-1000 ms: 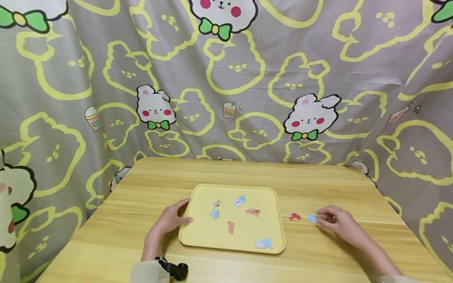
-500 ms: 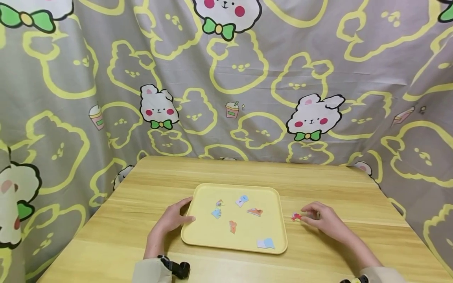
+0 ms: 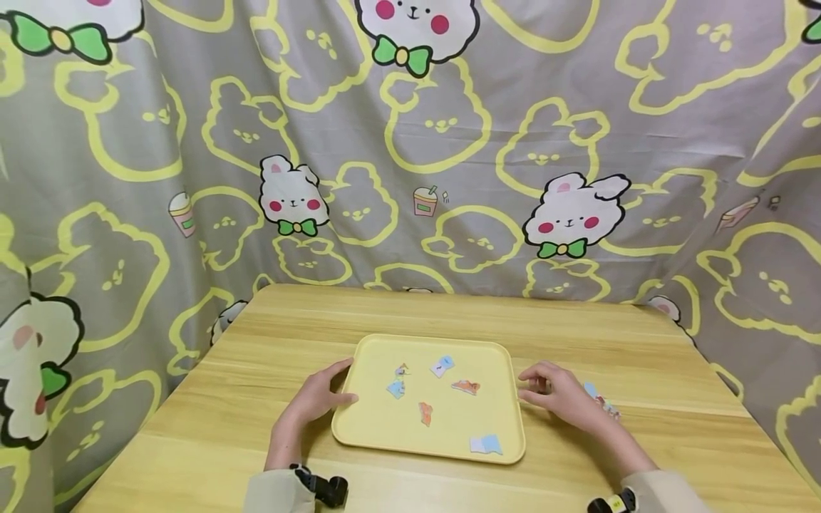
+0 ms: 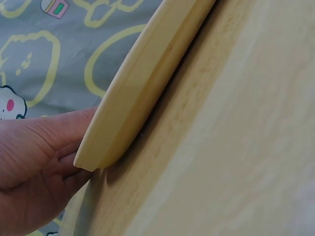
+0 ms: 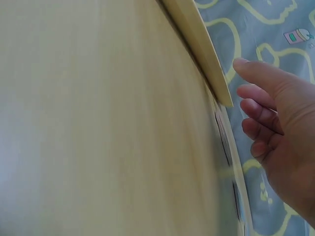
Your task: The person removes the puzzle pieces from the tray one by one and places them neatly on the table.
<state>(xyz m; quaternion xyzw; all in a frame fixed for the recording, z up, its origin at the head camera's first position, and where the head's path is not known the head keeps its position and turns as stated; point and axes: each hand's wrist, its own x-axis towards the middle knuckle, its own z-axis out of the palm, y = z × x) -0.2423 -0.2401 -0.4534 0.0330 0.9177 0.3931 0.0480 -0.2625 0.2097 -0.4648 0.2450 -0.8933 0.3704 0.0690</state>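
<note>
A yellow tray [image 3: 430,447] lies on the wooden table with several small cut-out picture pieces on it. Among these are an orange piece [image 3: 425,414], another orange piece [image 3: 466,386] and a blue-and-white piece [image 3: 485,444]. My left hand [image 3: 317,395] grips the tray's left edge, its thumb over the rim; some fingers are hidden behind the edge in the left wrist view. Close to the right edge is my right hand [image 3: 558,393], fingers loosely bent and holding nothing. In the right wrist view its thumb and fingers look apart from the tray.
Small coloured pieces [image 3: 603,402] lie on the table [image 3: 667,370] to the right of my right hand, partly covered by it. A grey curtain [image 3: 359,214] with yellow outlines and white bunnies hangs behind the table and along both sides.
My right hand has moved left, away from a blue piece and past a red piece, to the tray's right edge. The red piece no longer shows clearly. My left hand stays on the tray.
</note>
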